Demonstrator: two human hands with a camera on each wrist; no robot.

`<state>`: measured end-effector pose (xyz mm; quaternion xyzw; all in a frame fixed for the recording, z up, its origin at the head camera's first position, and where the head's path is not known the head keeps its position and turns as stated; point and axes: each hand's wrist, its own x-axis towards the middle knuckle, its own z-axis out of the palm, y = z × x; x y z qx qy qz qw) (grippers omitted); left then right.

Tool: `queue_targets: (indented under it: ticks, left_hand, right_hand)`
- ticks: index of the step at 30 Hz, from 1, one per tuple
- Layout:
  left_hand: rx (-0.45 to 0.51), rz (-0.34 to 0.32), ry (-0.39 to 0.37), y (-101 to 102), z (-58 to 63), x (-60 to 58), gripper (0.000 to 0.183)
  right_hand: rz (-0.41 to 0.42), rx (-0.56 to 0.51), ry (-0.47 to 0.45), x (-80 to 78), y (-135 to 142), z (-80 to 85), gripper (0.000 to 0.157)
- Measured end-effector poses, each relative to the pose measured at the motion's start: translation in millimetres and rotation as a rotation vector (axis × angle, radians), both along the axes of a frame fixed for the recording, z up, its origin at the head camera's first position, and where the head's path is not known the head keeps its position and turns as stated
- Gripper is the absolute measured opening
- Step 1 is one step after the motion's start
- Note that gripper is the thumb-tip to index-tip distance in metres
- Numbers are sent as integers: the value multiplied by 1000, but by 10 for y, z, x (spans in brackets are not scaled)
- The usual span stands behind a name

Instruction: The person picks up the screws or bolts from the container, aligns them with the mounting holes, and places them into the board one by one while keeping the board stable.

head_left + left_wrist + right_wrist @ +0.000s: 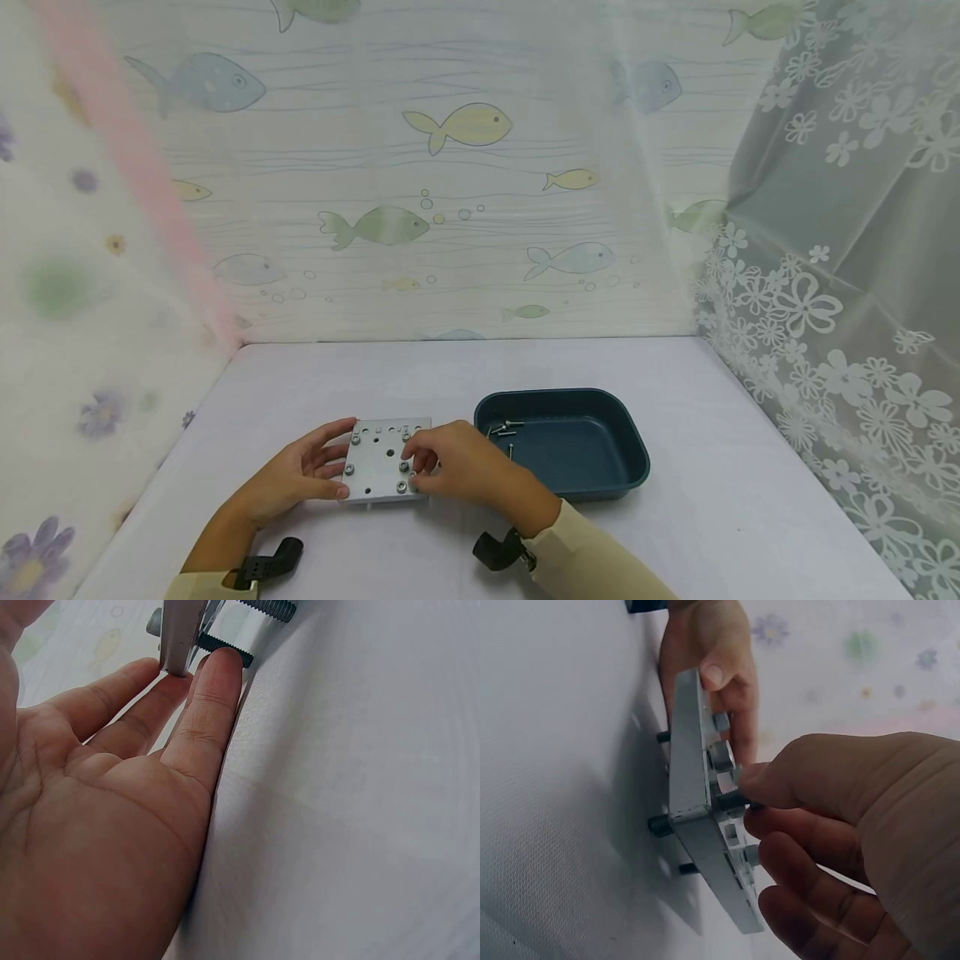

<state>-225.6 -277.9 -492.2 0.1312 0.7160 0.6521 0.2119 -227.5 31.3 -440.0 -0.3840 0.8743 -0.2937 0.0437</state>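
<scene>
A silver metal plate with several holes is held just above the white table, socket-head screws standing in it. My left hand grips its left edge, thumb at the near corner and fingers along the side. In the left wrist view, the little finger of that hand lies by a dark threaded screw end under the plate. At the plate's right side, my right hand pinches a screw between thumb and index finger; its dark thread shows in the right wrist view, over the plate's face. The fingertips partly hide its head.
A dark blue tray stands right of the plate, partly behind the right forearm. Several loose screws lie at its left end. Fish-patterned curtain hangs at the table's back edge, with more curtains on both sides.
</scene>
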Motion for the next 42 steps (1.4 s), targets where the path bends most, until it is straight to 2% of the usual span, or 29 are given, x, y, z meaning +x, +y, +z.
queue_targets:
  ticks: [6,20,31,38,42]
  left_hand:
    - [4,4,-6,8,3,0,111]
    - [-32,30,12,17,35,16,110]
    - [-41,34,13,10,-22,-4,109]
    - [-27,30,16,7,-28,-14,109]
    - [-37,38,21,9,-27,-16,109]
  right_hand:
    - [4,40,13,6,-6,-5,22]
    - [18,26,25,-13,-14,-31,19]
    - [12,12,13,-23,41,67,18]
    - [17,7,51,-107,182,162,19]
    - [-10,-4,17,-161,289,214,19]
